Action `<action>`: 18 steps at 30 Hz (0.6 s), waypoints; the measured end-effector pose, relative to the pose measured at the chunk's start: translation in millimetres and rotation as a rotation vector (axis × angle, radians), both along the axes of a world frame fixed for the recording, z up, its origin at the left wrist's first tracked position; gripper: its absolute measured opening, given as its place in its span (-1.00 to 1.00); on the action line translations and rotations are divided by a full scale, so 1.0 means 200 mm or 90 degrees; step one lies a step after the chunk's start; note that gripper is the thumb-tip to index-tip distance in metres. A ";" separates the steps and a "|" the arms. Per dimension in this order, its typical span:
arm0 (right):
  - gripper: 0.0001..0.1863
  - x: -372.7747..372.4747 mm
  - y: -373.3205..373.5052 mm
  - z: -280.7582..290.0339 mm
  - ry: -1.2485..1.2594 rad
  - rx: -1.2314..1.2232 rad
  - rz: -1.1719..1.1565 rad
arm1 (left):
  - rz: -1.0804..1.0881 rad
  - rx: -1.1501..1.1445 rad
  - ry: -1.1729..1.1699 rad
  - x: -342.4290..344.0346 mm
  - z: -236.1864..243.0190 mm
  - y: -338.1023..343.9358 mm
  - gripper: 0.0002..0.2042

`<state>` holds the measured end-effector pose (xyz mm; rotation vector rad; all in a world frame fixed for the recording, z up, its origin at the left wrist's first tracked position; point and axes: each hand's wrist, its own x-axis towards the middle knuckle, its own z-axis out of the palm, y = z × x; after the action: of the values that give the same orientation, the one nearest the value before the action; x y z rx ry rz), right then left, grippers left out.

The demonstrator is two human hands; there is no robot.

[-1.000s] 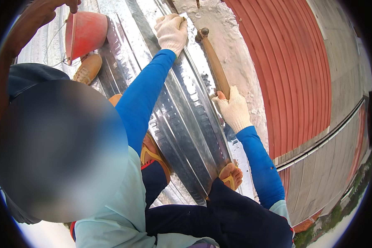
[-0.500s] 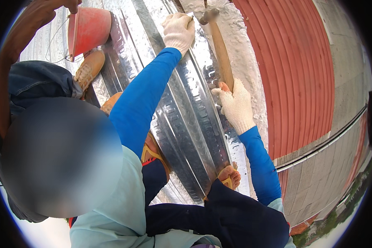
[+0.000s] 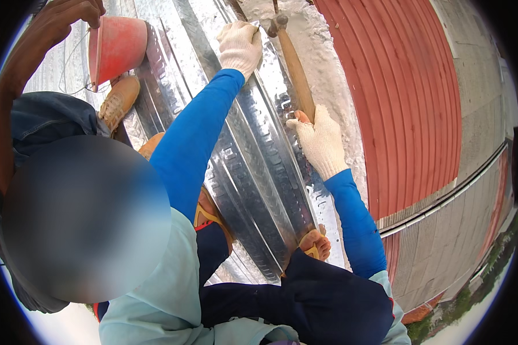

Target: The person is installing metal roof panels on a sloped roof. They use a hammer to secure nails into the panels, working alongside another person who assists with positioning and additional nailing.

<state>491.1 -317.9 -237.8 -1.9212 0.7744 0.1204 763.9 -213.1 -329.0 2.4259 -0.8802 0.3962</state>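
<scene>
My right hand [image 3: 318, 140], in a cream knit glove, is wrapped round the wooden handle of a hammer [image 3: 296, 69]. The hammer's dark metal head is at the far end, beside the upper edge of the shiny ribbed metal sheet [image 3: 259, 123]. My left hand [image 3: 240, 47], also gloved, is closed at that sheet's far end near the hammer head. Its fingers pinch around a small dark thing that I cannot make out. The two hands are apart, the left one farther off.
A co-worker's hand [image 3: 83, 12] grips the rim of a red bucket [image 3: 121, 49] at the left. The co-worker's tan shoe [image 3: 121, 100] stands on the sheets. A rough pale concrete strip [image 3: 334, 75] borders the metal; a red corrugated roof [image 3: 403, 109] lies beyond it.
The whole view has shifted slightly, so most things appear a little farther left. The hammer head, blurred before, is now sharp and slightly nearer my left hand. Both grips are unchanged.
</scene>
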 end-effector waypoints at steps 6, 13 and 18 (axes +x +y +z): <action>-0.59 -0.05 -0.01 -0.07 0.036 -0.056 0.032 | -0.007 0.019 -0.003 0.00 -0.01 -0.03 -0.85; -0.55 -0.07 -0.06 -0.18 0.007 -0.136 0.055 | 0.001 0.006 0.007 0.02 -0.01 -0.02 -0.83; -0.56 -0.07 -0.05 -0.21 0.001 -0.066 0.022 | -0.004 0.015 -0.015 0.02 -0.02 -0.03 -0.85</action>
<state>476.9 -328.2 -279.1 -2.0334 0.7623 0.1041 767.9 -219.3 -332.4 2.4437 -0.9066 0.4153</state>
